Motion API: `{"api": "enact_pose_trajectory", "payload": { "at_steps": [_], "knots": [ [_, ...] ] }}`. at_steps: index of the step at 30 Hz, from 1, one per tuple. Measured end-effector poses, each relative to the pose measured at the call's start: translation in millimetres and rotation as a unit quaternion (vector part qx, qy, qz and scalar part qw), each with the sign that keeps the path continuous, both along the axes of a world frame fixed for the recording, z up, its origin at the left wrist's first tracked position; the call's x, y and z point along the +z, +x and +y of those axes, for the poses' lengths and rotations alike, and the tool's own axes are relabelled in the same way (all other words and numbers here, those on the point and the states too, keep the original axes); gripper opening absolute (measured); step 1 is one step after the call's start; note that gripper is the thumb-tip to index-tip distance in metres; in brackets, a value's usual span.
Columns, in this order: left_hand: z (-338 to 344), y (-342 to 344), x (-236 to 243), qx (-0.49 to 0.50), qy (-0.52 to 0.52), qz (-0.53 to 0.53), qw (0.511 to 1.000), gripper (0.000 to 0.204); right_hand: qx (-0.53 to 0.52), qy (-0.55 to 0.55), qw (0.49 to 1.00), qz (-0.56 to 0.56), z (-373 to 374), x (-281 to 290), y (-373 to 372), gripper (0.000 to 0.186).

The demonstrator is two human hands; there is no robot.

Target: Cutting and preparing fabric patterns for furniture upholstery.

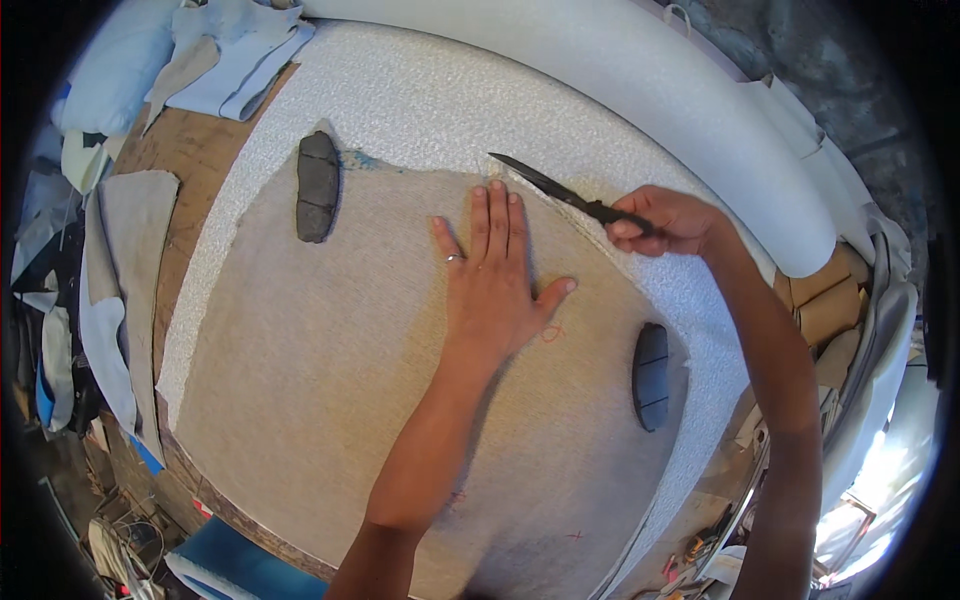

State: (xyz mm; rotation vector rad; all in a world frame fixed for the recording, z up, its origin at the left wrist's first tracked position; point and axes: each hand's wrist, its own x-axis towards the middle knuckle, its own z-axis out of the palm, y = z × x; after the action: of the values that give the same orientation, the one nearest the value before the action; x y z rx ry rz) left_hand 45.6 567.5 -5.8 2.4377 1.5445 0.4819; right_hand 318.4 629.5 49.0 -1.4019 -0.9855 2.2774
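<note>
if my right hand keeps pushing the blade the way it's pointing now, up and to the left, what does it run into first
Probably nothing solid: the right hand aims the blade along the beige pattern's edge, past the left hand's fingertips, over bare white textured fabric. Farther on lies the dark weight, though slightly off that line.

bench (190,150): brown wooden top, bare along its left edge | far edge: thick white foam roll (640,90) | far-left corner: pale fabric offcuts (235,45) | left edge: beige and white scraps (120,260) hanging over | lower left: cluttered floor (120,530), blue piece (240,565) | lower right: bright daylight (860,500) | upper right: dark rough wall (800,50)
</note>
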Motion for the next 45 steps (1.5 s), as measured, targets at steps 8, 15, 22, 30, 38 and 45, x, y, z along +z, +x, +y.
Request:
{"api": "enact_pose_trajectory", "payload": {
  "at_steps": [8, 15, 22, 30, 38, 45],
  "knots": [
    [1.1, 0.9, -0.8, -0.01, 0.002, 0.007, 1.0, 0.103, 0.186, 0.054, 0.973, -0.123, 90.4, 24.0, 9.5, 0.011],
    [1.9, 0.1, -1.6, -0.012, 0.0, 0.014, 1.0, 0.103, 0.253, 0.078, 0.949, -0.17, 113.7, 27.5, 5.9, 0.01],
    [1.4, 1.0, -1.8, -0.006, 0.009, 0.006, 1.0, 0.103, 0.271, 0.042, 0.954, -0.12, 126.5, 20.4, 10.9, 0.009],
    [1.6, -0.6, -1.3, -0.01, -0.003, 0.007, 1.0, 0.102, 0.243, 0.056, 0.963, -0.107, 103.7, 11.7, 2.5, 0.009],
    [1.1, 0.1, -1.4, -0.009, 0.01, -0.005, 1.0, 0.103, 0.193, 0.101, 0.971, -0.095, 82.7, -2.3, -25.6, 0.013],
    [1.4, -1.5, -2.3, -0.008, 0.01, -0.012, 1.0, 0.103, 0.177, 0.091, 0.975, -0.097, 72.2, 6.1, -39.7, 0.017]
  ]
}}
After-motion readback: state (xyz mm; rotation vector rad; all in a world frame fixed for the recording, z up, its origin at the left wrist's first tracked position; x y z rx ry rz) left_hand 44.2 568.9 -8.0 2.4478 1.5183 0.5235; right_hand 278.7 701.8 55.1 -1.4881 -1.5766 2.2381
